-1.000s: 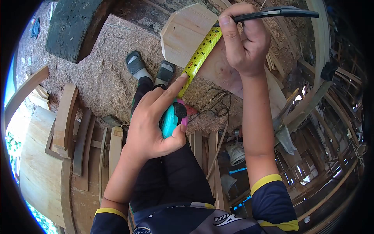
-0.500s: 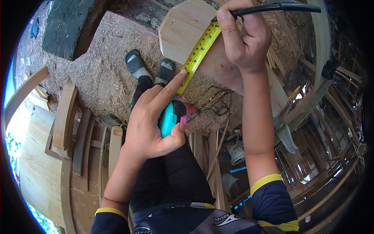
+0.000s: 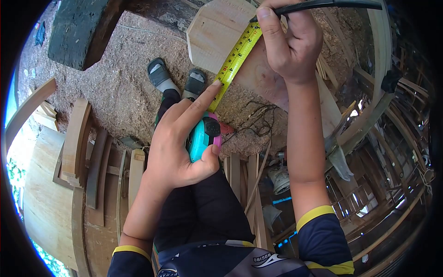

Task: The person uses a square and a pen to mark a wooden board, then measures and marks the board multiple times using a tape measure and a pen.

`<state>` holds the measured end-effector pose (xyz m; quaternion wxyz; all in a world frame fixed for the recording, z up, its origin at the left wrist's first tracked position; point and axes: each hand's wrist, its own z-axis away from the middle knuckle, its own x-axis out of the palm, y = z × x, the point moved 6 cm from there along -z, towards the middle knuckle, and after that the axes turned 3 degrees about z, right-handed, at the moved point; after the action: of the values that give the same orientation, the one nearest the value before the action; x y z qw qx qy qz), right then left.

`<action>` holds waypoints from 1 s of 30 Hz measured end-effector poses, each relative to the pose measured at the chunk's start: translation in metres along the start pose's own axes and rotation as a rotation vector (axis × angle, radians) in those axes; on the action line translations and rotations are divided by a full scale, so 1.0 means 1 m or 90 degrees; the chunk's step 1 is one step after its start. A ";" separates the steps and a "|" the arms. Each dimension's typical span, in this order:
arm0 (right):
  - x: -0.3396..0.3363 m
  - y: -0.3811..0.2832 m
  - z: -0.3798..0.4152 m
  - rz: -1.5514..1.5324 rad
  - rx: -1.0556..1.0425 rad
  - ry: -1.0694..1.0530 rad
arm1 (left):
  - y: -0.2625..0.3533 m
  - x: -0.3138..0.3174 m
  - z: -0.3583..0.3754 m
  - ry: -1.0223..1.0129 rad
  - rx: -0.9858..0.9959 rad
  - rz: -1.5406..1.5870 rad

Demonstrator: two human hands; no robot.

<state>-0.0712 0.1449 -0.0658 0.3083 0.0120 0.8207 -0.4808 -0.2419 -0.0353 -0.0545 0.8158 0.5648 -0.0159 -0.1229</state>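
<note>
My left hand (image 3: 177, 138) is closed round a turquoise and pink tape measure (image 3: 201, 138), its index finger stretched along the yellow blade (image 3: 235, 60). The blade runs up along the edge of a pale wooden board (image 3: 217, 34) with cut corners. In my right hand (image 3: 295, 44) is a long, slim black tool (image 3: 323, 5), gripped between thumb and fingers. Its narrow tip rests at the upper end of the blade, by the board's edge.
A dark, heavy timber block (image 3: 76, 34) stands at the upper left. Curved wooden pieces (image 3: 76, 138) lean at the left beside a large plywood sheet (image 3: 48, 184). Sawdust covers the ground (image 3: 115, 87) round my sandals (image 3: 161, 71). Wooden frames and scraps crowd the right.
The black tool has tilted slightly, its far end a little higher. The board and blade sit almost the same, and both hands keep their hold.
</note>
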 end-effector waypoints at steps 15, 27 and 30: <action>-0.002 -0.005 -0.004 0.087 -0.033 0.017 | -0.002 0.001 0.000 0.012 0.034 -0.012; 0.000 -0.001 -0.002 0.090 -0.039 0.034 | -0.002 0.001 0.000 0.010 0.037 -0.012; -0.002 -0.003 -0.003 0.107 -0.052 0.033 | -0.002 0.001 0.000 0.008 0.035 -0.010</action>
<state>-0.0721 0.1464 -0.0617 0.3266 0.0808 0.8434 -0.4189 -0.2412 -0.0359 -0.0567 0.7992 0.5877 -0.0092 -0.1254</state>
